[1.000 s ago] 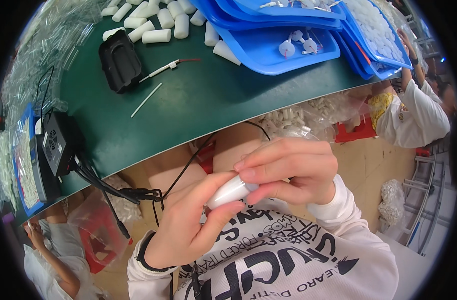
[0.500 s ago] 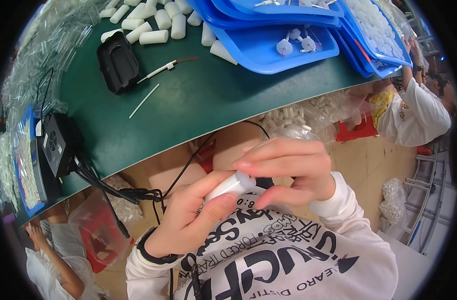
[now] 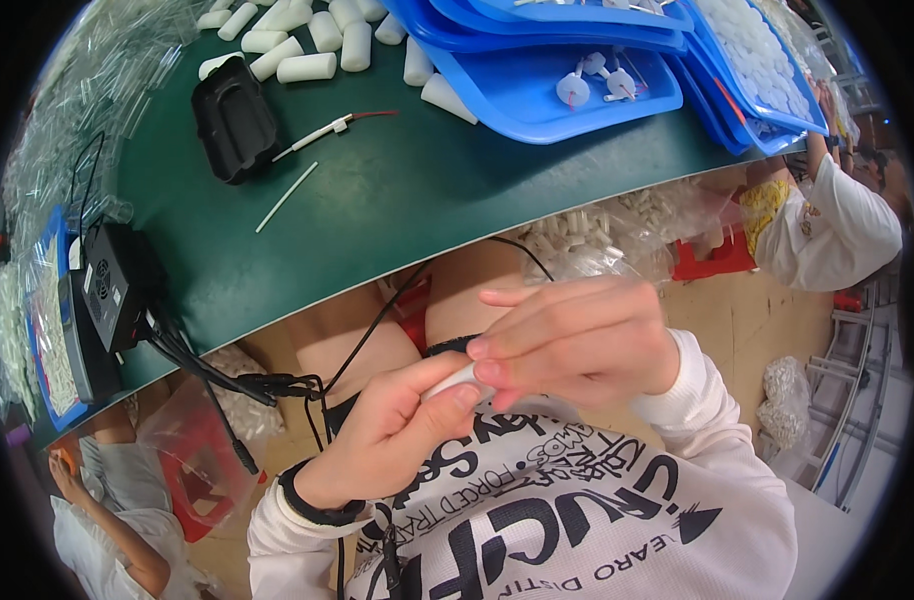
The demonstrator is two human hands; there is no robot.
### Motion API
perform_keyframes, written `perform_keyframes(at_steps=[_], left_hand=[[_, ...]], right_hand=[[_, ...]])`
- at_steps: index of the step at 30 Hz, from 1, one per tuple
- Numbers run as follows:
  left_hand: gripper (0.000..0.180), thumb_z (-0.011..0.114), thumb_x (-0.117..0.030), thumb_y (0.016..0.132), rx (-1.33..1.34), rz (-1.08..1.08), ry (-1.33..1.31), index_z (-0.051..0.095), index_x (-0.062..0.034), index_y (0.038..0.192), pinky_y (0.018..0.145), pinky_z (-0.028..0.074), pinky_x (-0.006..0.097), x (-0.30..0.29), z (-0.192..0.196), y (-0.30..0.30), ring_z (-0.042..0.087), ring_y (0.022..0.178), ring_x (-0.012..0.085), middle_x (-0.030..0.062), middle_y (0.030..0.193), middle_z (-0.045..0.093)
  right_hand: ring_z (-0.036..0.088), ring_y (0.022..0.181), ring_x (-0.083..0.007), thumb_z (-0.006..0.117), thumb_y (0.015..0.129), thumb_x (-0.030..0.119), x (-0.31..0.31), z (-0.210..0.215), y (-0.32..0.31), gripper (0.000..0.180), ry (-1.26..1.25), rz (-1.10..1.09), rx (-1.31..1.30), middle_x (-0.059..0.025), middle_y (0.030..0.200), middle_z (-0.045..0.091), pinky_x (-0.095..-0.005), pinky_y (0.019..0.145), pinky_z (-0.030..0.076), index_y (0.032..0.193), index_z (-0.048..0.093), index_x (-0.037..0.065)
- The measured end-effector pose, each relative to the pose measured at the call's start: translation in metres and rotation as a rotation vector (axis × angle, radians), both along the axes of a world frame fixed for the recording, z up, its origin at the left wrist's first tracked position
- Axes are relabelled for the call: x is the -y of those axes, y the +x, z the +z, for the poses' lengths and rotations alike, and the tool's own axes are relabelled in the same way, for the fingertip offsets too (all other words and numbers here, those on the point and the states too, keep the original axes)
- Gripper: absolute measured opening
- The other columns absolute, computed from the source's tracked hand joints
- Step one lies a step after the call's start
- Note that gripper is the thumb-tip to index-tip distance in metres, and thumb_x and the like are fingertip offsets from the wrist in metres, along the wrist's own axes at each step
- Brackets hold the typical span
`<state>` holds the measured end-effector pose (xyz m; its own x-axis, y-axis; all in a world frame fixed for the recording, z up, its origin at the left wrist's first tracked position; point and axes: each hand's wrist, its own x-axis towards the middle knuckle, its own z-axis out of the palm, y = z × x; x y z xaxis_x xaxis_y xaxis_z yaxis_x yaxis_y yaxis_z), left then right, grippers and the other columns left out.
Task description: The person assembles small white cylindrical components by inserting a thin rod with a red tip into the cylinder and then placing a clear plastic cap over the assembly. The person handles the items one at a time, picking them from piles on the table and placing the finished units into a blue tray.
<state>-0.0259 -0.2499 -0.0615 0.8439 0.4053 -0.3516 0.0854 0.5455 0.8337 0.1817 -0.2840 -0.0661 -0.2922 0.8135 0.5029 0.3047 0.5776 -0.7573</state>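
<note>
Both hands met close to the chest, below the table edge. The left hand (image 3: 392, 435) was closed around a small white tube (image 3: 449, 381), its thumb pressed along the piece; only a short stretch of the tube showed between the fingers. The right hand (image 3: 577, 340) pinched the tube's end between thumb and forefinger, the remaining fingers extended and lying one above another. A dark band (image 3: 317, 505) circled the left wrist, and both sleeves were white.

A black cable (image 3: 377, 325) ran from behind the hands up over the table edge. The green table (image 3: 397, 190) filled the upper half of the view. On it, well apart from the hands, lay a thin white stick (image 3: 286, 197) and, just above it, a white connector with a red wire (image 3: 322, 131). A black tray (image 3: 235, 120) lay beside these, and loose white tubes (image 3: 307, 45) lay scattered at the top. Stacked blue trays (image 3: 537, 90) occupied the upper right; the lowest held a few small white parts (image 3: 597, 80). A black box (image 3: 112, 285) with leads sat at the table's left edge.

Another person in white (image 3: 837, 230) sat at the right, beyond a bag of white pieces (image 3: 607, 240). A third person (image 3: 117, 520) appeared at lower left.
</note>
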Motion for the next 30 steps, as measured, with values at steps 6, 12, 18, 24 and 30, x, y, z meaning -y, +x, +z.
perform_keyframes(at_steps=[6,12,18,24,30], left_hand=[[0.04,0.048,-0.024,0.092,0.119,0.114,-0.078,0.049,0.0061,0.119,0.075,0.038,0.024,-0.002,-0.011,0.004,0.048,0.08,0.0114,0.0055,0.093,0.054],[0.037,0.05,-0.018,0.091,0.143,0.3,-0.265,0.048,0.0011,0.122,0.097,0.031,0.028,-0.008,-0.044,0.001,0.049,0.109,0.0155,0.0125,0.115,0.058],[0.036,0.041,-0.022,0.094,0.025,0.394,-0.045,0.045,0.0042,0.119,0.096,0.035,0.035,-0.005,-0.044,0.015,0.052,0.111,0.0243,0.0209,0.114,0.057],[0.04,0.04,-0.024,0.094,-0.009,0.394,-0.023,0.044,0.0063,0.12,0.095,0.038,0.035,-0.016,-0.041,0.015,0.052,0.112,0.0276,0.0232,0.114,0.056],[0.044,0.042,-0.026,0.094,0.051,0.412,-0.08,0.043,0.0078,0.121,0.097,0.037,0.038,-0.014,-0.05,0.016,0.051,0.113,0.0303,0.0242,0.111,0.058]], right_hand=[[0.063,0.086,-0.0188,0.068,0.076,0.008,0.002,-0.015,-0.002,0.024,-0.209,-0.19,-0.422,-0.0101,0.091,0.066,-0.0304,0.078,0.05,0.098,0.065,-0.001],[0.054,0.064,-0.0084,0.055,0.089,0.018,0.031,-0.052,-0.026,0.022,-0.611,-0.649,-0.534,-0.0052,0.072,0.061,-0.024,0.057,0.043,0.093,0.064,-0.002],[0.051,0.054,-0.0129,0.05,0.092,0.026,0.029,-0.047,-0.064,0.03,-0.848,-0.378,-0.353,-0.0068,0.063,0.056,-0.026,0.051,0.04,0.092,0.06,-0.002],[0.051,0.053,-0.0154,0.047,0.093,0.023,0.023,-0.047,-0.083,0.028,-0.895,-0.395,-0.606,-0.0089,0.065,0.055,-0.0285,0.05,0.04,0.101,0.057,-0.002],[0.054,0.054,-0.0191,0.049,0.091,0.016,0.019,-0.05,-0.082,0.022,-0.774,-0.425,-0.468,-0.0106,0.067,0.056,-0.0289,0.05,0.041,0.099,0.055,-0.003]])
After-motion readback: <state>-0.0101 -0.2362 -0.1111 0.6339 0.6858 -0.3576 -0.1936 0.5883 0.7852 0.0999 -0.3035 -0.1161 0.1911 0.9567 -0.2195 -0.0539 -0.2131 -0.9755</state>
